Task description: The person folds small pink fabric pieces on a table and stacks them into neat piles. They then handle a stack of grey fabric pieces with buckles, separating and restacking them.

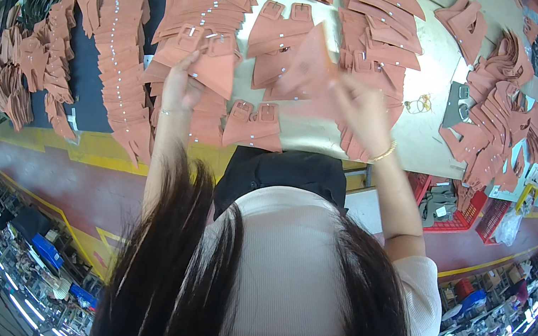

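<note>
My left hand (182, 88) pinches the lower edge of a salmon-pink cut piece with two buckles (213, 70), at the near end of a fanned row of similar pieces. My right hand (364, 109) grips the edge of another salmon-pink piece (308, 60), raised above the table and smeared by motion. Beneath it is a short stack of buckled pieces (269, 30). Between my hands, at the near table edge, lies a piece with two square buckles (253, 126). Another overlapping row (383, 33) runs beyond my right hand.
A long fanned row of pieces (118, 44) lies on dark cloth to the left. Heaped strap-shaped pieces (496, 125) cover the right end. A small gold-coloured wiry item (418, 104) rests on the pale tabletop (425, 141). Below the table's right edge stands a red crate (455, 222) holding grey-green pieces.
</note>
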`<state>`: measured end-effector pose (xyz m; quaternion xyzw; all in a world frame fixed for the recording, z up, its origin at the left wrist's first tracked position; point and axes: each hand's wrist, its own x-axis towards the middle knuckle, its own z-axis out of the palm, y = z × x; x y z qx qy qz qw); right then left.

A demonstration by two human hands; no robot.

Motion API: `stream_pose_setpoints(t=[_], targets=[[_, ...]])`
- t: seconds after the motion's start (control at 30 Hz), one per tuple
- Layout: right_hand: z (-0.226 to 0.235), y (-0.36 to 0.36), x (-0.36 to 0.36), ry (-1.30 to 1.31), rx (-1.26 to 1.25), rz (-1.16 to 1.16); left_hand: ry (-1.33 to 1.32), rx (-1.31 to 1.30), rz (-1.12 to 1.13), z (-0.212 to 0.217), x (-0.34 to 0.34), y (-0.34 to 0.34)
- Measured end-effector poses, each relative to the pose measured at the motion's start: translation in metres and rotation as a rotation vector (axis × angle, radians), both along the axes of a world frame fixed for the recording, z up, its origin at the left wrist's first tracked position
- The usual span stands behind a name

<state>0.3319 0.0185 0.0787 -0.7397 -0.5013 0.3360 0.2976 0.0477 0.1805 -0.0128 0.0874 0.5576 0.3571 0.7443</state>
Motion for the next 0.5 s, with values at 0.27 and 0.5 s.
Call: stream_pose_setpoints(t=[0.27, 0.5], targets=[[0.014, 0.05, 0.016, -0.597, 0.661, -0.118, -0.197, 0.198, -0.111, 0.023, 0.061, -0.055], [-0.033, 0.024, -0.076, -0.469, 0.496, 0.063, -0.88, 0.587, -0.156, 0.025, 0.095, -0.083]])
